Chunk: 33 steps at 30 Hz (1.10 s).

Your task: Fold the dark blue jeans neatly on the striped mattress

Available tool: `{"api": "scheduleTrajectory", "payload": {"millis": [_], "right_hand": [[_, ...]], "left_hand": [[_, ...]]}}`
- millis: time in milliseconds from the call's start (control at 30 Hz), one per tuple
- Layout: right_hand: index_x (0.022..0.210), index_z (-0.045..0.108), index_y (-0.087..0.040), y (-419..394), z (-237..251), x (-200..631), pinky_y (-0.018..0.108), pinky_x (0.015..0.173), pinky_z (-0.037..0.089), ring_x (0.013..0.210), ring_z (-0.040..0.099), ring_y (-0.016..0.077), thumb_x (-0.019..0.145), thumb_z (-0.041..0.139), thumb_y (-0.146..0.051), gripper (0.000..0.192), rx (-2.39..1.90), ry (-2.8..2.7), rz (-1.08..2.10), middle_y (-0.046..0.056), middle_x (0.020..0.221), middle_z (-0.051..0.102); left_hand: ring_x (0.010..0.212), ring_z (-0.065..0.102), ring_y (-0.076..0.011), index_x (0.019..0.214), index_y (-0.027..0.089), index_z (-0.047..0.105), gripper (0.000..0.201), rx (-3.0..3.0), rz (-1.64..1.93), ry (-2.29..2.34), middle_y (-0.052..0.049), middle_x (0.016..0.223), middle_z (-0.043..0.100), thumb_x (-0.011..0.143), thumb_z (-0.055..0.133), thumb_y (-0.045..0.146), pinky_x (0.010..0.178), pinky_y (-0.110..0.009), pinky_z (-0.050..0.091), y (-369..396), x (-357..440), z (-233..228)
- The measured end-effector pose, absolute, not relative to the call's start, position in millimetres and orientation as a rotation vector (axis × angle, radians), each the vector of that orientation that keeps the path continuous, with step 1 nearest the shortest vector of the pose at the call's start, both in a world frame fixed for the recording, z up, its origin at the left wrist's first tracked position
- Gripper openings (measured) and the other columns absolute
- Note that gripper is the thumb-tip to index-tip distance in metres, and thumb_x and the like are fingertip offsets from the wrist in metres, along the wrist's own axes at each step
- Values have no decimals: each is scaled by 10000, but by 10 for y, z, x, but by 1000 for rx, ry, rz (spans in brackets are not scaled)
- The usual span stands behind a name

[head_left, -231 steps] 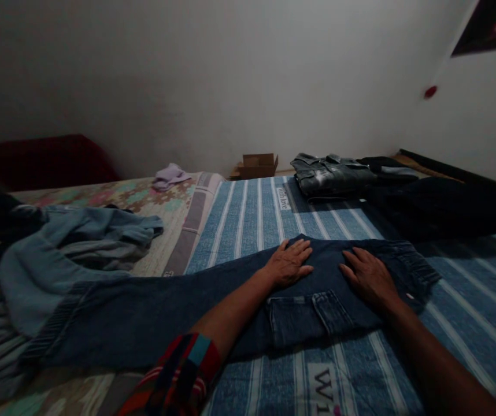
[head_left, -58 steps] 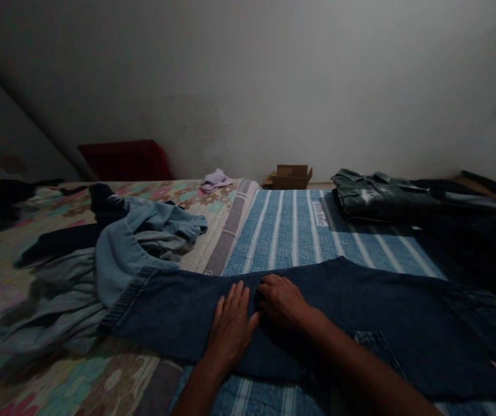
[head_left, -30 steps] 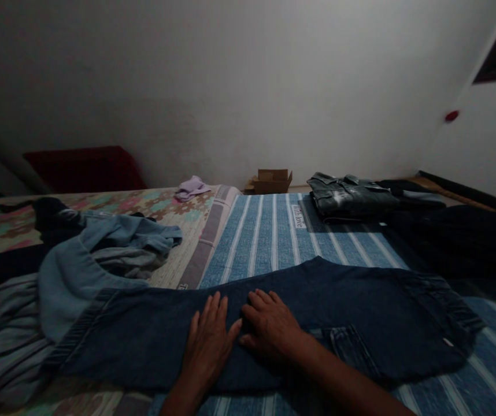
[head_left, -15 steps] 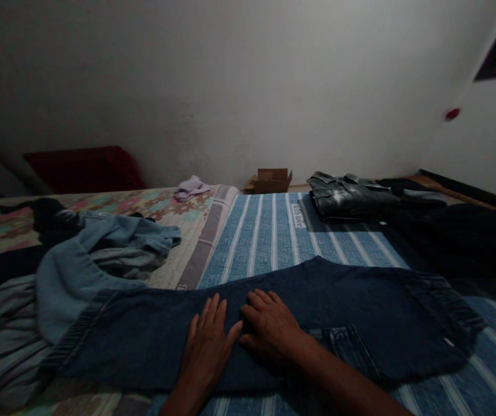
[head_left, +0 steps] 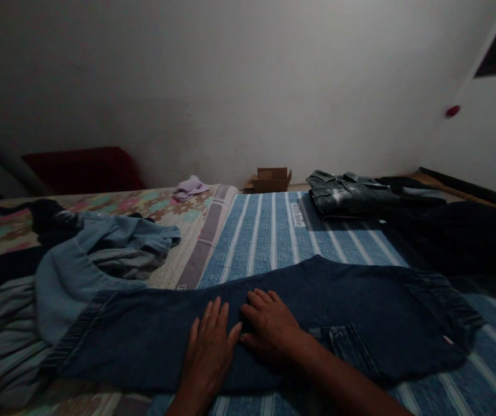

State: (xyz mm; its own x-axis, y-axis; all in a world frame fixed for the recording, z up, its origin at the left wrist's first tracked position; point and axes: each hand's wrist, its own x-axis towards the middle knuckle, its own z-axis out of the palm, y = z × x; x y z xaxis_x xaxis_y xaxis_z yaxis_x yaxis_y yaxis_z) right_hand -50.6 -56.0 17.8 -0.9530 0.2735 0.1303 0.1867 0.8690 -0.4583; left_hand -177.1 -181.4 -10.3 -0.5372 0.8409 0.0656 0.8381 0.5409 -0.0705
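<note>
A pair of dark blue denim pants [head_left: 352,294] lies flat across the bed, its legs laid together. The elastic waistband is at the right and the gathered cuff at the left. My left hand [head_left: 208,346] rests on the leg part with its fingers stretched out. Just right of it, my right hand [head_left: 269,320] lies palm down on the same denim, fingers a little bent and holding nothing. A side pocket [head_left: 352,346] shows beside my right forearm.
Loose light blue and grey clothes [head_left: 70,277] are heaped at the left. Folded dark garments [head_left: 347,196] sit at the back right, near a black cloth pile [head_left: 460,237]. Beyond the striped blue bedsheet [head_left: 261,231], a cardboard box [head_left: 271,180] stands by the wall. A lilac cloth [head_left: 191,188] lies left of it.
My left hand has shifted slightly to the right and nearer to me on the denim. The right hand and the pants stay in place.
</note>
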Motion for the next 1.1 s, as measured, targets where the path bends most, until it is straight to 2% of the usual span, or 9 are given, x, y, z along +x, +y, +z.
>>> {"api": "scheduleTrajectory", "payload": {"millis": [633,833,967,1100], "right_hand": [[1202,560,-203,-598,121,-461,498,1075,274,1337,358,307,853,571,-401,402,-394,-2882,677,131,1411,460],[1223,559,-204,-602,67,-431,501,1078,265,1336,354,311,844,578,-395,425,-385,-2912,665,130,1420,452],[1254,544,-205,-602,70,-412,510,1085,251,1350,334,318,849,570,-398,449,-376,-2930,660,134,1434,437],[1283,532,-198,-601,84,-415,505,1099,233,1368,309,319,859,554,-393,468,-396,-2955,680,138,1456,413]], "left_hand": [[1389,310,-281,1392,125,428,544,-1530,-92,-2723,-149,1483,375,928,383,404,1102,-515,288,-1908,-1661,-29],[1389,310,-270,1349,95,461,503,-1472,-194,-2790,-164,1476,387,917,433,349,1119,-496,270,-2007,-1699,108],[1347,383,-282,1264,73,533,466,-1266,-407,-2681,-183,1416,465,913,407,353,1099,-482,315,-2144,-1903,210],[1127,581,-255,1104,118,619,436,-939,-660,-2577,-154,1191,635,897,373,412,1006,-413,438,-2352,-2151,328]]}}
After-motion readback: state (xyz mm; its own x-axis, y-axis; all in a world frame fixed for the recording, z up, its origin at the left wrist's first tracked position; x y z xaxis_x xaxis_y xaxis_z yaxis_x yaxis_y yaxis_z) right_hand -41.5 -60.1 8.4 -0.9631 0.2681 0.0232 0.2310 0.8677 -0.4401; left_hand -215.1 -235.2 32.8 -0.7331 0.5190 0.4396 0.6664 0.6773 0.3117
